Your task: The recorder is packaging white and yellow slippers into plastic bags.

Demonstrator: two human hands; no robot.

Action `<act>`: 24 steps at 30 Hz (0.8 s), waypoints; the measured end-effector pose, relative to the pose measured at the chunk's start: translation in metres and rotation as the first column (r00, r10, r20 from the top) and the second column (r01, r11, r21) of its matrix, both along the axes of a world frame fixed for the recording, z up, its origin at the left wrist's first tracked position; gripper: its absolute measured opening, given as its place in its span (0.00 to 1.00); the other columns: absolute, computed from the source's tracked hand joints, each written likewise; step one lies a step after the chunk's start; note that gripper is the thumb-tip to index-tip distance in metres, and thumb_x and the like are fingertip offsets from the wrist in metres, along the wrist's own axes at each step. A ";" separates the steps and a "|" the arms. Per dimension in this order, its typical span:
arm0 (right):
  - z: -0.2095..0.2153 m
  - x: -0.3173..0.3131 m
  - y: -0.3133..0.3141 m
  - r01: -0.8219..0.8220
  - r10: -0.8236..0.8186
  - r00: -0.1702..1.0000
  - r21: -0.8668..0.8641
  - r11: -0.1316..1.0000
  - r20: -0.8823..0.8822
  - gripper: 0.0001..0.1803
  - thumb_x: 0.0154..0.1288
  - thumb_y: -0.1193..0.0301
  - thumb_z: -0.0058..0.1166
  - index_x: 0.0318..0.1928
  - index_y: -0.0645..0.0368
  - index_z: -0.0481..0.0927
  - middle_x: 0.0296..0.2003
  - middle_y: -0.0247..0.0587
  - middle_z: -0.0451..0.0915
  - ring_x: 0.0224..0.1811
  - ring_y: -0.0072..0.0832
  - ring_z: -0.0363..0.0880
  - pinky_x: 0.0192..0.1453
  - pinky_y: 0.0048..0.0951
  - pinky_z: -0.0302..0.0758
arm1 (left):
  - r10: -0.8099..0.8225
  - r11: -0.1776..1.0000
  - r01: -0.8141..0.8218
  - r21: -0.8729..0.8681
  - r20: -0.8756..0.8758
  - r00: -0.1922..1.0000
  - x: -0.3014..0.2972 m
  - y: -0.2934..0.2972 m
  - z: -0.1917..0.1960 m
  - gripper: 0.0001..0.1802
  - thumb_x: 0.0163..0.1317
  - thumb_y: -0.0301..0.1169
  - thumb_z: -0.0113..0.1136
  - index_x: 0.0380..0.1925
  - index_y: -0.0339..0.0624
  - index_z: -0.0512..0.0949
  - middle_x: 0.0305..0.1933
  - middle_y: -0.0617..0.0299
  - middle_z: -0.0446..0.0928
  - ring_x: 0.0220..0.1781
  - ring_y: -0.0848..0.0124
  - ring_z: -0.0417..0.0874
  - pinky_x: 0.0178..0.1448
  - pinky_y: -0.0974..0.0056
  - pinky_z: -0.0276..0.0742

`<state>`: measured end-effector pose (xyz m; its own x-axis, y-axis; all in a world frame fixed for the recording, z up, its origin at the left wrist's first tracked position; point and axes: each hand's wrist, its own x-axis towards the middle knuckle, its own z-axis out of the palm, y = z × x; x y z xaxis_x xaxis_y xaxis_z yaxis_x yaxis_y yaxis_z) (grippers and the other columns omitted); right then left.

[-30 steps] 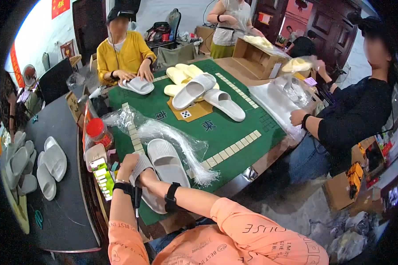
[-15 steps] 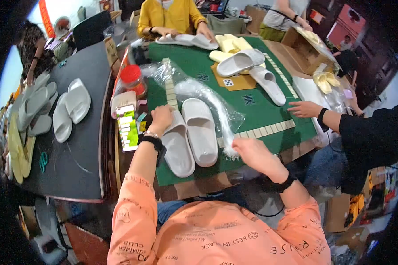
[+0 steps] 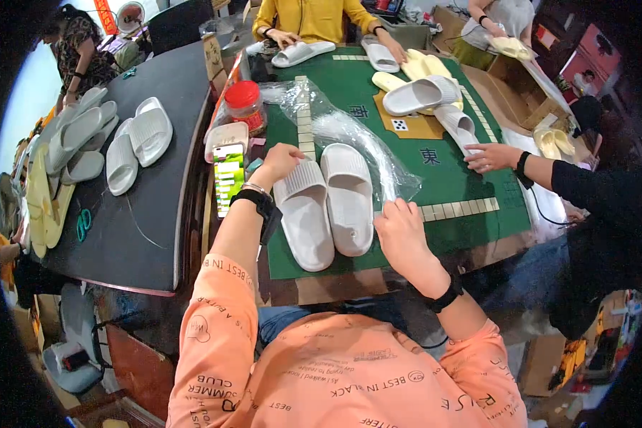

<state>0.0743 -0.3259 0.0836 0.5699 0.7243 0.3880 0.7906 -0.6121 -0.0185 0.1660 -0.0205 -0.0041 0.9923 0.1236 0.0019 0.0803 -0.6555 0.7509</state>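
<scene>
Two light grey slippers lie side by side in front of me, toes away: a left one [image 3: 310, 232] and a right one [image 3: 351, 214]. My left hand [image 3: 282, 162] is at the left slipper's toe, fingers bent together, tips hard to see. My right hand [image 3: 406, 235] is closed beside the right slipper, knuckles up, at the near end of a bundle of fine whitish strands [image 3: 386, 182]. Whatever its fingers hold is hidden. The bundle lies in a clear plastic bag [image 3: 399, 171].
Green table mat [image 3: 299, 260] with rows of small tiles [image 3: 456, 210]. A phone [image 3: 228, 178] and red-lidded jar [image 3: 245, 107] are left. Grey slippers [image 3: 152, 132] lie on the dark side table. At right, a co-worker's hand [image 3: 492, 157] is by a slipper [image 3: 455, 127]; another person sits opposite.
My view has shifted, moving the scene rightward and up. My right fingers look more curled. Opposite, the person has separated two grey slippers. The right co-worker's hand has come closer to a grey slipper.
</scene>
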 end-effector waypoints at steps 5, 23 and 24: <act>-0.008 0.002 0.002 0.009 -0.009 1.000 -0.066 0.998 0.000 0.01 0.41 0.76 0.49 0.18 0.57 0.74 0.20 0.37 0.71 0.31 0.32 0.70 0.38 0.30 0.62 | -0.124 0.990 0.120 -0.070 -0.053 0.991 0.003 0.001 0.008 0.10 0.46 0.25 0.57 0.31 0.41 0.80 0.30 0.55 0.80 0.32 0.68 0.79 0.39 0.68 0.73; -0.034 -0.022 0.045 0.147 -0.166 0.971 -0.119 0.982 -0.170 0.03 0.44 0.74 0.52 0.19 0.58 0.73 0.12 0.44 0.73 0.17 0.35 0.76 0.28 0.31 0.67 | -0.020 0.883 0.227 0.411 -0.450 0.893 0.025 -0.032 0.004 0.20 0.52 0.35 0.43 0.39 0.36 0.76 0.48 0.45 0.72 0.53 0.52 0.71 0.55 0.57 0.67; -0.036 -0.018 0.048 0.153 -0.167 0.970 -0.091 0.984 -0.174 0.04 0.44 0.74 0.51 0.18 0.58 0.73 0.12 0.44 0.73 0.16 0.36 0.75 0.28 0.32 0.67 | -0.026 0.884 0.231 0.407 -0.451 0.892 0.024 -0.034 0.007 0.20 0.52 0.35 0.43 0.39 0.36 0.76 0.48 0.45 0.72 0.53 0.52 0.71 0.55 0.57 0.67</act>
